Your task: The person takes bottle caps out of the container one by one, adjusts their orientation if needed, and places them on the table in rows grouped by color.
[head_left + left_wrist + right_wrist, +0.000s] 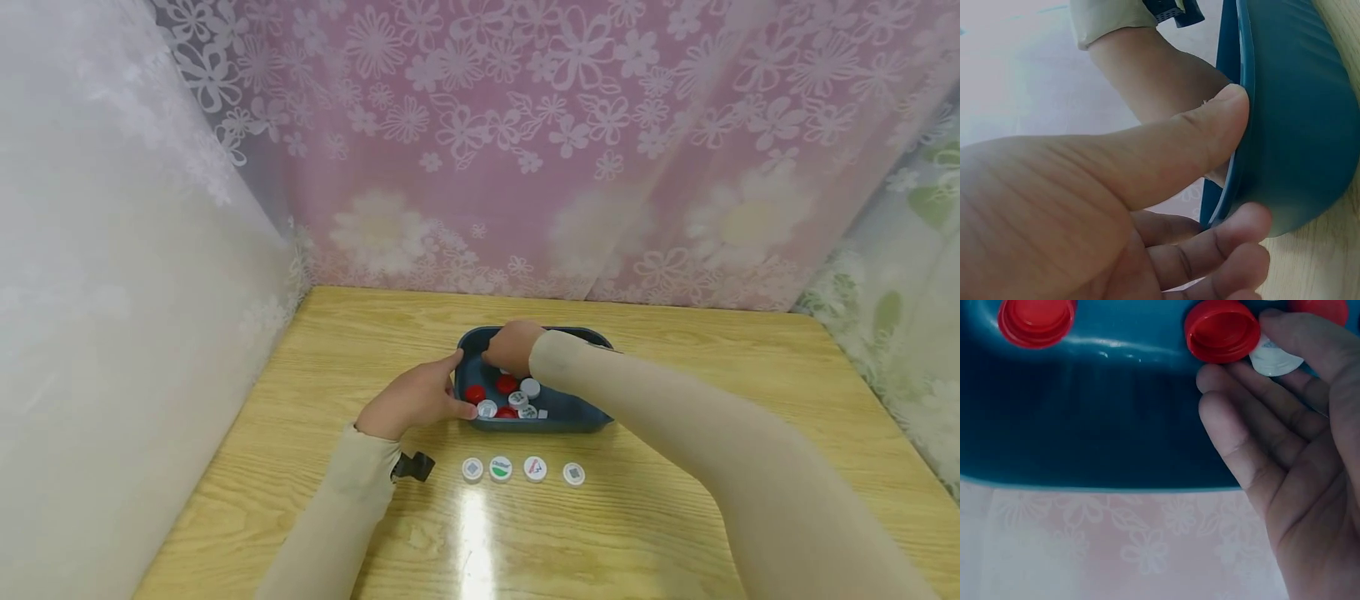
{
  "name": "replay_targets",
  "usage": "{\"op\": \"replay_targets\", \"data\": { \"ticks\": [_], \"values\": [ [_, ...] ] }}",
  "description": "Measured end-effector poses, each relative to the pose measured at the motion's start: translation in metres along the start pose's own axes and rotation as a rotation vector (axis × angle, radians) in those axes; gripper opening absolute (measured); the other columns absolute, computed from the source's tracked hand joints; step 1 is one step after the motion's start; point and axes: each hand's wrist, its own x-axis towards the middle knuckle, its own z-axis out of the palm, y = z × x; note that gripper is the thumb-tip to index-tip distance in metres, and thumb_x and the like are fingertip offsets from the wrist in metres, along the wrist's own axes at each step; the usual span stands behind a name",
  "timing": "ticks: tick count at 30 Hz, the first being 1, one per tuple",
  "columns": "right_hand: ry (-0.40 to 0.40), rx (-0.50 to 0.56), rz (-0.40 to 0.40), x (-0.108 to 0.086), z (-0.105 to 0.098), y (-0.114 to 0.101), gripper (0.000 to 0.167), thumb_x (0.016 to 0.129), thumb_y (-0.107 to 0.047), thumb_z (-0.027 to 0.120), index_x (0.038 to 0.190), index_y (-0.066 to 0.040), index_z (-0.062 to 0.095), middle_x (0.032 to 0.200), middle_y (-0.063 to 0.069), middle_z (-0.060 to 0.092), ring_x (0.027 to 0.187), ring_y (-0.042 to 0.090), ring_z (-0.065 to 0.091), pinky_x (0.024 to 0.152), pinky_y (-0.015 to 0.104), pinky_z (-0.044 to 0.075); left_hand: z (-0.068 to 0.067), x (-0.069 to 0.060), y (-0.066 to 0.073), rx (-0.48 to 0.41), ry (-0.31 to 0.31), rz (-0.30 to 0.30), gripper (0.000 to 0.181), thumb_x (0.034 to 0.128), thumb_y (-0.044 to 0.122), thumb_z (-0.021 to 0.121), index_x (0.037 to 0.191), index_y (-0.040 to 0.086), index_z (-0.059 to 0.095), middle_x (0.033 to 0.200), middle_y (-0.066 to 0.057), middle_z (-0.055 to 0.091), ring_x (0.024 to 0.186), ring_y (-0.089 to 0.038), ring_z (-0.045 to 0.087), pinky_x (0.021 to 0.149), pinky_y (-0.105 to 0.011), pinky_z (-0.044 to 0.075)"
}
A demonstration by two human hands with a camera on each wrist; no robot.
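Note:
In the head view, a dark blue plastic tray (pixel 555 425) holds red and white bottle caps. My left hand (pixel 408 396) grips its left end; in the left wrist view the thumb (pixel 1229 106) presses the rim, with fingers against the outer wall. My right hand (pixel 513 346) reaches inside the tray. In the right wrist view its fingers (pixel 1235 437) are extended and slightly bent, touching a red cap (pixel 1222 331). A white cap (pixel 1275 357) lies between thumb and fingers; whether it is pinched is unclear. Another red cap (pixel 1036 322) sits apart from this hand.
Several white caps stand in a row on the wooden table in front of the tray, among them one with a green mark (pixel 501 468) and one with a printed square (pixel 573 474). A floral curtain (pixel 480 150) hangs behind the table (pixel 720 350).

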Motion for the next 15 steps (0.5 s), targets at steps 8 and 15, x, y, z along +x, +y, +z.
{"op": "replay_targets", "data": {
  "ticks": [8,15],
  "values": [
    [0.045,0.059,-0.023,0.009,0.012,0.006,0.033,0.099,-0.025,0.074,0.131,-0.018,0.071,0.112,0.001,0.075,0.097,0.018,0.07,0.091,0.036,0.059,0.001,0.001,0.001,-0.001,-0.003,-0.016,0.099,0.088,0.036,0.085,0.165,0.014,0.027,0.09,-0.002,0.062,0.078,-0.019,0.056,0.068,-0.033,0.046],
    [0.168,0.329,-0.034,-0.012,0.006,0.025,0.023,0.097,-0.017,0.073,0.12,-0.013,0.071,0.103,0.001,0.073,0.088,0.018,0.067,0.087,0.035,0.058,0.001,0.001,0.0,0.002,-0.006,-0.006,0.1,0.0878,0.036,0.085,0.165,0.012,0.027,0.091,-0.001,0.062,0.079,-0.019,0.057,0.068,-0.033,0.047]
  ]
}}
